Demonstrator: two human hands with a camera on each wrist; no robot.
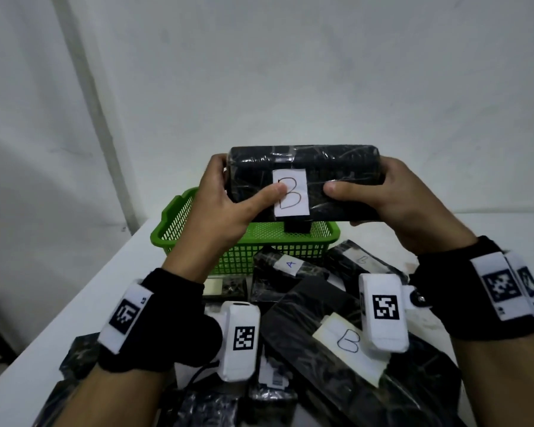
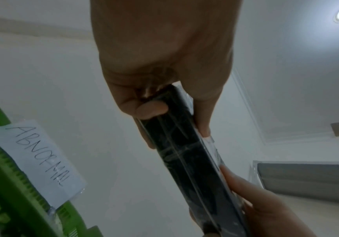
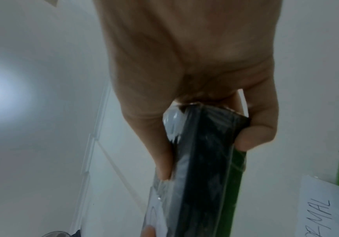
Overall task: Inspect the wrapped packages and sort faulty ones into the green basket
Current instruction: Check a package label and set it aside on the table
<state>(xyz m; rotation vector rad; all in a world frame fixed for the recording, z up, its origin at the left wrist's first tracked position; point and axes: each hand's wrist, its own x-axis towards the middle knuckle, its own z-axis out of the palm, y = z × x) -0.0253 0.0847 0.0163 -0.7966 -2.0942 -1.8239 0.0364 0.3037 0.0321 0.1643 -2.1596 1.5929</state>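
I hold up a black film-wrapped package with a white "B" label, above the green basket. My left hand grips its left end, thumb on the front face beside the label. My right hand grips the right end, thumb on the front. In the left wrist view the package runs edge-on between thumb and fingers. The right wrist view shows the same package edge-on, its clear film bunched at the end. A black item lies inside the basket, mostly hidden.
Several more wrapped black packages lie piled on the white table in front of the basket, labelled "A" and "B". A paper sign reading "ABNORMAL" hangs on the basket. White wall behind.
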